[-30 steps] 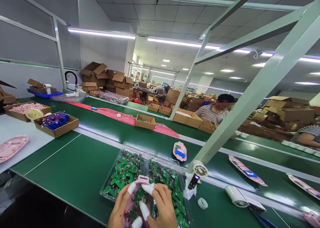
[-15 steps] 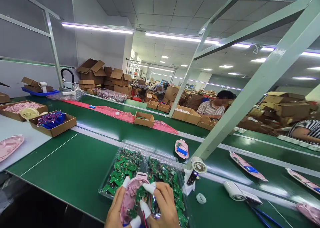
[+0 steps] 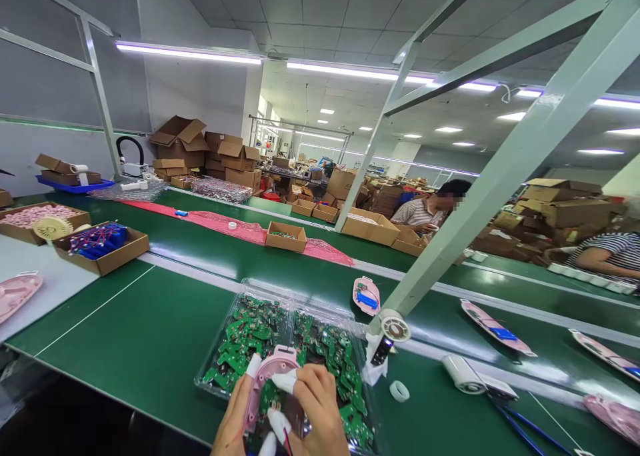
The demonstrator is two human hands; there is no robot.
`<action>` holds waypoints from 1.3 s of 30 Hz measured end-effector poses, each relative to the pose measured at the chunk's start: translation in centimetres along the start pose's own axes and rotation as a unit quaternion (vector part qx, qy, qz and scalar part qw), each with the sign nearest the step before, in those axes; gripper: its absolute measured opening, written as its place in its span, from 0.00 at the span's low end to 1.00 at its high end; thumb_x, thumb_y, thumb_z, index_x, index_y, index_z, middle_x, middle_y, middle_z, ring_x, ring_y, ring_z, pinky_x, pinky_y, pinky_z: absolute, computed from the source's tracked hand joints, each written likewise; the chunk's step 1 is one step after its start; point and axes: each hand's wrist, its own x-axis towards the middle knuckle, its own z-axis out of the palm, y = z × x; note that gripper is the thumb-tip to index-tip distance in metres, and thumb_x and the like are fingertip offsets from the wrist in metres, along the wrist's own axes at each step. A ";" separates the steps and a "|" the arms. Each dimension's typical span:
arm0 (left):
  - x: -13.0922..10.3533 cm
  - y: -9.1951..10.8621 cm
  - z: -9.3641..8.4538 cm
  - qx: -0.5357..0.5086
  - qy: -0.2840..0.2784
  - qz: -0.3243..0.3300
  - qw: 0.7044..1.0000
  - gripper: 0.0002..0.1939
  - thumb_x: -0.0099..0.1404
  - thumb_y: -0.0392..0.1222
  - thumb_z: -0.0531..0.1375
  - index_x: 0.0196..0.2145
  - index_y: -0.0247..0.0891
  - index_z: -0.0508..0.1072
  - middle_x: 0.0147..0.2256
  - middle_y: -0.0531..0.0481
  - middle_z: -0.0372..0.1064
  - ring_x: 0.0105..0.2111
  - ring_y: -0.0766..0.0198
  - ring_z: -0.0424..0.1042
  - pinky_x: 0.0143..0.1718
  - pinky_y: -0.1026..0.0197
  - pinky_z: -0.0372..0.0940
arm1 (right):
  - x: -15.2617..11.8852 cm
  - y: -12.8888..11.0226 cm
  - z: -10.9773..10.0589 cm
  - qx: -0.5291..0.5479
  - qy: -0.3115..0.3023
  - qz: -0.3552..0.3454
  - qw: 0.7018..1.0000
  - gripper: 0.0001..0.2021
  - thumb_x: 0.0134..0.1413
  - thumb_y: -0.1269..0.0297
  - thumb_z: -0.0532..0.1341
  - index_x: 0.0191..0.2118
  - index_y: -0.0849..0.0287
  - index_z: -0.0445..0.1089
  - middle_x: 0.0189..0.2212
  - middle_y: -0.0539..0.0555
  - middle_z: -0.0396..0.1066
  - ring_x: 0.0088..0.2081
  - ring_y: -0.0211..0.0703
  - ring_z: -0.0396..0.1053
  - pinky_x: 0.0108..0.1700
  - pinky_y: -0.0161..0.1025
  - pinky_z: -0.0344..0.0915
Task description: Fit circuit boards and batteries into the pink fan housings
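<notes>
My left hand [image 3: 236, 413] is closed on the left side of a pink plastic shell [image 3: 256, 391], tilted up at the bottom centre. Inside the shell lies a green circuit board [image 3: 270, 396]. The fingers of my right hand [image 3: 315, 409], with white finger covers, press on this board, and a thin red and black wire shows by the fingertips. The lower part of the shell is hidden by my hands. Behind and beneath them is a clear plastic tray [image 3: 203, 369] with many green boards [image 3: 250, 333].
A metal post [image 3: 450, 223] slants up beside a white round device [image 3: 395, 326]. A white ring [image 3: 399, 391] and a white handheld tool [image 3: 463, 374] lie right. Pink shells with blue batteries [image 3: 367, 299] sit beyond. At left stands a box of blue batteries [image 3: 107, 259]. Two people work across.
My right fingers have shifted slightly over the board, and the shell has turned a little. The blue part seen at the shell's lower end is now hidden. The view has moved slightly.
</notes>
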 end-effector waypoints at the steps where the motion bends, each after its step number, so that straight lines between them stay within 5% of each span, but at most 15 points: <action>1: 0.0 -0.2 0.0 -0.002 0.000 0.002 1.000 0.32 0.48 0.37 0.64 0.53 0.34 0.72 0.59 0.38 0.66 0.62 0.43 0.58 0.64 0.50 0.52 | 0.2 -0.2 -0.2 0.002 0.003 -0.005 1.000 0.19 0.44 0.73 0.60 0.45 0.53 0.67 0.33 0.53 0.69 0.38 0.49 0.63 0.39 0.45 0.62; 10: 0.0 -0.3 0.3 -0.095 -0.060 -0.016 0.994 0.38 0.48 0.35 0.61 0.60 0.36 0.65 0.64 0.45 0.57 0.64 0.48 0.56 0.65 0.52 0.49 | 1.2 -0.5 -1.0 0.010 -0.007 -0.023 1.000 0.15 0.50 0.69 0.61 0.46 0.55 0.68 0.33 0.53 0.71 0.39 0.49 0.65 0.41 0.45 0.64; 17: 0.1 -1.0 1.0 -0.075 -0.001 -0.001 0.997 0.34 0.51 0.41 0.61 0.57 0.31 0.65 0.60 0.33 0.63 0.61 0.45 0.60 0.63 0.48 0.52 | 2.0 -0.7 -1.9 -0.010 -0.026 -0.046 0.999 0.15 0.47 0.75 0.59 0.43 0.58 0.67 0.34 0.54 0.71 0.39 0.47 0.66 0.40 0.44 0.67; 27: -0.2 0.5 0.1 -0.089 0.046 -0.005 0.995 0.34 0.42 0.28 0.59 0.50 0.40 0.75 0.56 0.41 0.70 0.60 0.39 0.62 0.63 0.42 0.51 | 1.5 -0.8 -1.0 -0.005 -0.024 -0.037 0.999 0.18 0.46 0.73 0.62 0.45 0.55 0.67 0.35 0.52 0.72 0.41 0.48 0.64 0.41 0.45 0.64; 33: 0.0 2.0 0.1 -0.109 0.037 -0.027 0.993 0.35 0.40 0.28 0.59 0.49 0.41 0.76 0.55 0.44 0.71 0.60 0.41 0.63 0.64 0.43 0.51 | 1.6 -0.6 -0.3 -0.032 0.007 -0.074 0.997 0.18 0.48 0.71 0.58 0.47 0.54 0.66 0.36 0.51 0.74 0.45 0.52 0.64 0.56 0.52 0.49; 36: 0.1 3.4 0.1 -0.140 0.023 -0.047 0.989 0.34 0.45 0.31 0.60 0.52 0.41 0.74 0.56 0.44 0.71 0.60 0.43 0.63 0.63 0.45 0.53 | 1.3 0.2 -0.5 -0.034 -0.033 -0.110 0.993 0.25 0.46 0.73 0.54 0.54 0.58 0.60 0.41 0.54 0.74 0.51 0.53 0.63 0.63 0.58 0.37; 39: 0.3 4.8 0.2 -0.172 0.006 -0.052 0.984 0.34 0.49 0.34 0.60 0.56 0.40 0.71 0.58 0.45 0.68 0.61 0.46 0.61 0.62 0.49 0.54 | 0.6 1.1 -0.9 -0.029 -0.060 -0.098 0.993 0.28 0.48 0.78 0.51 0.57 0.60 0.57 0.44 0.56 0.72 0.55 0.50 0.62 0.65 0.60 0.37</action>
